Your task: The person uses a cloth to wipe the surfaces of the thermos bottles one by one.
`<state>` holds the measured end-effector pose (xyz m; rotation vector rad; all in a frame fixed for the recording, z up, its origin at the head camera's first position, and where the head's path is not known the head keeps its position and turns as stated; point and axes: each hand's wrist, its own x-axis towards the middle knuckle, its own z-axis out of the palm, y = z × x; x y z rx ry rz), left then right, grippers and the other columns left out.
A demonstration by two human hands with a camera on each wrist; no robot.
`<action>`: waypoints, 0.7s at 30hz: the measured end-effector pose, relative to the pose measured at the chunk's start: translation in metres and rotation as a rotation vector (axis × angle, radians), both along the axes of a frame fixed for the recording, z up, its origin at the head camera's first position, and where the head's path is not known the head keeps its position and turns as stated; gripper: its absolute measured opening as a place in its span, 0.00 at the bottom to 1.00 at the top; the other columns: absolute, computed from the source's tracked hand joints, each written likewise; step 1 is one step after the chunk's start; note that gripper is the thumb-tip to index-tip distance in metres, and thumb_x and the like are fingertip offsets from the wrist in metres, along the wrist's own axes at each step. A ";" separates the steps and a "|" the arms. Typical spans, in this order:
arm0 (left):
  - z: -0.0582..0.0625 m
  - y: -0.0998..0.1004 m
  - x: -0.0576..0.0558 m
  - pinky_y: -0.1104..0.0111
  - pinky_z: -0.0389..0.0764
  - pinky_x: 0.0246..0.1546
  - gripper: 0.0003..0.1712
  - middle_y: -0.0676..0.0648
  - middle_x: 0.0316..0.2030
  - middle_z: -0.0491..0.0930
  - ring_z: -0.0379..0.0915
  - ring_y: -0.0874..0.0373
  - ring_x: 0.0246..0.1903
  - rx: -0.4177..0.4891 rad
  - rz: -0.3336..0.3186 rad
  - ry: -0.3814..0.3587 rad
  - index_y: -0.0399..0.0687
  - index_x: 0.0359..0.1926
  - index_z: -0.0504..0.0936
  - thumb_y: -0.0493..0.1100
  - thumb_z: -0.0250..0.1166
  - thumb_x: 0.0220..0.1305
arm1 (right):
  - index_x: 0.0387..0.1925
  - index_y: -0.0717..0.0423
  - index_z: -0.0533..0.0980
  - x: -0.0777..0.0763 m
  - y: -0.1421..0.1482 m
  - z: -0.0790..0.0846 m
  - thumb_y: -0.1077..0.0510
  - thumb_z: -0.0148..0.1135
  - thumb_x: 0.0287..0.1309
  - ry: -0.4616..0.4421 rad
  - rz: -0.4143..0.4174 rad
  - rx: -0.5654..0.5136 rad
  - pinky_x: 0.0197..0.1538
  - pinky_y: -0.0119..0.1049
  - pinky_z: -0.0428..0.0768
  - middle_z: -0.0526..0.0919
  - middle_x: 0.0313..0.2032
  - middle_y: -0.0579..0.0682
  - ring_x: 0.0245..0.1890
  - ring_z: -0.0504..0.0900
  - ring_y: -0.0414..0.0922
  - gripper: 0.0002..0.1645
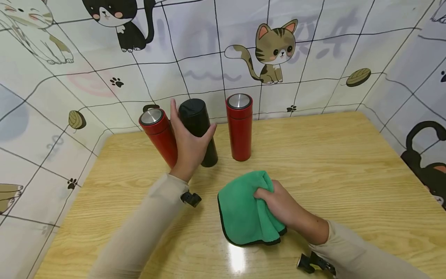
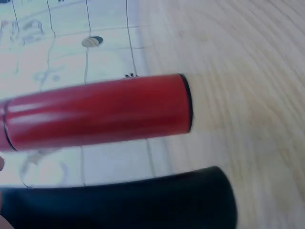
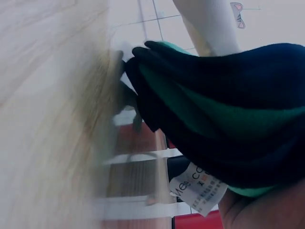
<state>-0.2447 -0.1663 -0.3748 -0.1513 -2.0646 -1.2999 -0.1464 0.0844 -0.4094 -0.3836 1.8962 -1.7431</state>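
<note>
My left hand [image 1: 190,149] grips a black thermos [image 1: 194,112], thumb along its right side and fingers on its left. In the left wrist view the black thermos [image 2: 143,202] runs along the bottom. Close to the left of that hand is a red thermos [image 1: 158,131] with a silver-topped lid, partly covered by the hand. My right hand [image 1: 278,203] holds a folded green cloth [image 1: 240,209] with black edging, thumb on top. From the right wrist, the layered cloth [image 3: 238,114] shows a white printed tag [image 3: 199,188].
A second red thermos [image 1: 240,131] stands upright to the right of the black one. The wooden table [image 1: 331,162] meets a cat-printed wall covering [image 1: 202,73] at the back. More of this covering rises at the left and right sides.
</note>
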 end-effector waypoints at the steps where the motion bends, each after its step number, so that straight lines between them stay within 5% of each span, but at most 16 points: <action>1: 0.002 0.003 0.004 0.62 0.57 0.75 0.60 0.49 0.75 0.52 0.47 0.61 0.74 -0.031 0.013 0.065 0.53 0.78 0.42 0.48 0.75 0.57 | 0.44 0.67 0.76 -0.001 0.001 0.000 0.64 0.46 0.63 -0.004 -0.018 0.004 0.42 0.36 0.84 0.85 0.36 0.51 0.35 0.85 0.43 0.15; 3: 0.007 0.011 0.012 0.59 0.57 0.76 0.52 0.45 0.75 0.52 0.45 0.56 0.76 -0.085 0.025 0.230 0.49 0.76 0.52 0.44 0.73 0.57 | 0.43 0.67 0.76 -0.002 0.002 0.001 0.64 0.47 0.63 -0.009 -0.054 0.014 0.42 0.36 0.84 0.84 0.35 0.51 0.35 0.85 0.42 0.14; 6: 0.016 0.023 0.025 0.52 0.62 0.73 0.36 0.36 0.67 0.63 0.55 0.44 0.71 -0.190 -0.005 0.472 0.39 0.64 0.66 0.39 0.70 0.57 | 0.41 0.66 0.76 -0.006 0.003 0.000 0.64 0.47 0.63 -0.019 -0.114 0.030 0.41 0.34 0.83 0.84 0.33 0.49 0.33 0.85 0.41 0.13; 8: 0.022 0.033 0.031 0.53 0.67 0.70 0.29 0.34 0.60 0.69 0.62 0.41 0.66 -0.251 -0.082 0.508 0.36 0.59 0.70 0.37 0.69 0.57 | 0.41 0.65 0.75 -0.008 0.003 0.000 0.64 0.47 0.62 -0.015 -0.143 0.044 0.41 0.34 0.83 0.83 0.33 0.49 0.33 0.84 0.41 0.12; 12: 0.028 0.049 0.030 0.58 0.70 0.67 0.34 0.37 0.60 0.71 0.65 0.48 0.64 -0.295 -0.230 0.251 0.37 0.66 0.66 0.41 0.68 0.62 | 0.40 0.64 0.75 -0.011 0.003 -0.004 0.63 0.46 0.63 -0.015 -0.161 0.036 0.40 0.35 0.83 0.83 0.32 0.49 0.32 0.84 0.42 0.11; 16: 0.030 0.061 0.013 0.56 0.69 0.68 0.44 0.41 0.68 0.62 0.59 0.53 0.69 -0.202 -0.268 -0.041 0.46 0.75 0.55 0.44 0.67 0.65 | 0.40 0.64 0.76 -0.012 0.005 -0.008 0.63 0.46 0.63 -0.018 -0.200 0.027 0.40 0.34 0.83 0.83 0.32 0.47 0.32 0.84 0.41 0.12; 21: 0.030 0.068 -0.010 0.60 0.73 0.65 0.45 0.46 0.71 0.60 0.60 0.55 0.68 -0.106 -0.300 -0.237 0.54 0.77 0.51 0.46 0.66 0.67 | 0.41 0.64 0.76 -0.014 0.007 -0.008 0.62 0.46 0.63 -0.027 -0.236 0.039 0.40 0.34 0.83 0.83 0.32 0.48 0.32 0.84 0.41 0.13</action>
